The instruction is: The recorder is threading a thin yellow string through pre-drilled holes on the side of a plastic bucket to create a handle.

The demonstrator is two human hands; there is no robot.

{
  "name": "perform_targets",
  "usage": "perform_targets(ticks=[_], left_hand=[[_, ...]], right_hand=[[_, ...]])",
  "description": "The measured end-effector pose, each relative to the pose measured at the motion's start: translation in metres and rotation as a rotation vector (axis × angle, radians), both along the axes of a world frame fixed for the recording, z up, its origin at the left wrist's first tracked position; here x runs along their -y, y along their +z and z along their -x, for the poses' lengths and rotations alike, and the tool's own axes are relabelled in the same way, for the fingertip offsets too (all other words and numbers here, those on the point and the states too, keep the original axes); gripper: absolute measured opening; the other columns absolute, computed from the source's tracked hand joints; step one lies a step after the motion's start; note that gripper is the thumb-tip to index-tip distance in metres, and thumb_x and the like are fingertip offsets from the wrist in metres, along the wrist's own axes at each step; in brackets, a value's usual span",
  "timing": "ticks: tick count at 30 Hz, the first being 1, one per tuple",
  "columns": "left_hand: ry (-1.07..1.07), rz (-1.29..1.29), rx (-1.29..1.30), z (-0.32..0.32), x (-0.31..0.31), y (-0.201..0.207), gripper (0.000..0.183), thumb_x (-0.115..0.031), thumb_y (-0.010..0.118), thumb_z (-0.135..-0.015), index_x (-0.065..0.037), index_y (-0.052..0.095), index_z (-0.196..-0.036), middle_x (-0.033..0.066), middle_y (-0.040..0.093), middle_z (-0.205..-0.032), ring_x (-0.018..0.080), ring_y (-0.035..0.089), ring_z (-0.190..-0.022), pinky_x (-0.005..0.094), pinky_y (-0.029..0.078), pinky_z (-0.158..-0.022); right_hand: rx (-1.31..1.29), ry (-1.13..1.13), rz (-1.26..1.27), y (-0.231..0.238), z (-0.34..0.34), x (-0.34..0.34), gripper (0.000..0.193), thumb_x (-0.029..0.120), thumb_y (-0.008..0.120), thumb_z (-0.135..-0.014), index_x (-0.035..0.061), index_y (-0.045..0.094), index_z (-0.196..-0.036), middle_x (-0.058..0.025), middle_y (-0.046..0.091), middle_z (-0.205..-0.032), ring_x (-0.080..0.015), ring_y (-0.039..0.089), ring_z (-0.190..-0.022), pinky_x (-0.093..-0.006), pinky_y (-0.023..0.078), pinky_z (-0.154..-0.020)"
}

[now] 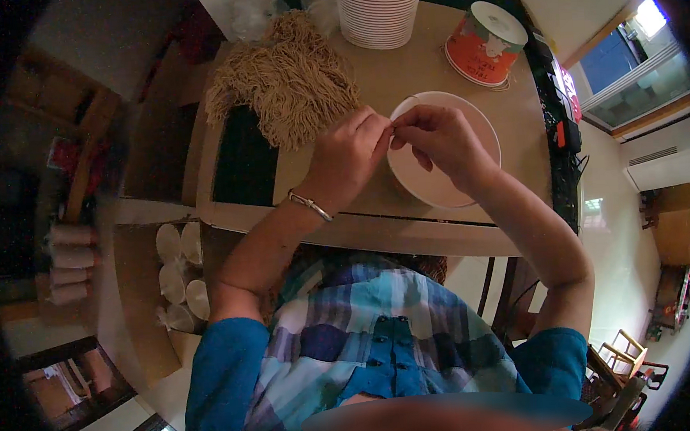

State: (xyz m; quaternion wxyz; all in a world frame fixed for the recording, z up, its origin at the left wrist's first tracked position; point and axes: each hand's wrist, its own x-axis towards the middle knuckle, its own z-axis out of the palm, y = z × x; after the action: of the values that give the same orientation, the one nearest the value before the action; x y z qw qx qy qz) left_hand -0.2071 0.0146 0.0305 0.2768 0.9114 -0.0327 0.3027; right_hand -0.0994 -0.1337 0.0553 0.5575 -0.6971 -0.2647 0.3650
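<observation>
My left hand (350, 154) and my right hand (444, 136) meet fingertip to fingertip over the left rim of a round paper tub (441, 185). Both are closed in a pinch. Whatever lies between the fingertips is too small to make out. The tub stands open on the table and is pale inside. A large heap of beige strings (295, 78) lies just beyond my left hand. A thin strand shows at the tub's far rim, close to my right hand.
A tall stack of white paper tubs (379, 11) stands at the table's (527, 140) far side. Right of it is a red and green printed tub (483, 46) with a pale top. Dark items line the right edge. A cardboard box (138, 293) of pale rolls sits at lower left.
</observation>
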Motion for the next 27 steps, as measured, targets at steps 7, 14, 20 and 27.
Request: perform_targets(ticks=[7,14,20,27], left_hand=[[-0.011,0.057,-0.025,-0.003,-0.001,0.004,0.01,-0.005,0.063,-0.083,-0.003,0.058,-0.091,0.0117,0.058,-0.084,0.0306,0.062,-0.076,0.0373,0.051,-0.065],[0.011,0.166,-0.091,-0.004,0.003,0.009,0.009,-0.006,0.063,-0.082,-0.002,0.059,-0.09,0.012,0.059,-0.083,0.0285,0.063,-0.075,0.0357,0.051,-0.065],[0.012,0.238,-0.088,-0.009,0.002,0.005,0.008,-0.006,0.063,-0.082,-0.002,0.06,-0.088,0.0114,0.059,-0.082,0.0257,0.063,-0.076,0.0339,0.051,-0.066],[-0.002,0.315,-0.117,-0.013,0.0,-0.002,0.008,-0.005,0.064,-0.081,-0.001,0.061,-0.087,0.0097,0.06,-0.082,0.0219,0.062,-0.074,0.0314,0.05,-0.066]], right_hand=[[0.052,-0.041,0.042,0.001,0.004,-0.006,0.01,0.008,0.062,-0.085,-0.0006,0.063,-0.09,-0.0037,0.063,-0.075,-0.0059,0.051,-0.053,-0.02,0.039,-0.043],[0.738,-0.106,-0.091,-0.015,0.005,-0.008,0.009,0.01,0.061,-0.084,0.0022,0.058,-0.087,-0.016,0.064,-0.074,-0.0319,0.063,-0.064,-0.0397,0.049,-0.054],[0.893,-0.058,-0.043,-0.005,0.013,-0.004,0.018,0.009,0.058,-0.086,0.0083,0.047,-0.099,-0.0186,0.063,-0.078,-0.0415,0.062,-0.074,-0.0493,0.049,-0.058],[0.936,0.003,-0.03,0.001,0.012,-0.003,0.015,0.008,0.056,-0.087,0.0076,0.048,-0.099,-0.0175,0.06,-0.096,-0.043,0.06,-0.075,-0.0514,0.049,-0.06]])
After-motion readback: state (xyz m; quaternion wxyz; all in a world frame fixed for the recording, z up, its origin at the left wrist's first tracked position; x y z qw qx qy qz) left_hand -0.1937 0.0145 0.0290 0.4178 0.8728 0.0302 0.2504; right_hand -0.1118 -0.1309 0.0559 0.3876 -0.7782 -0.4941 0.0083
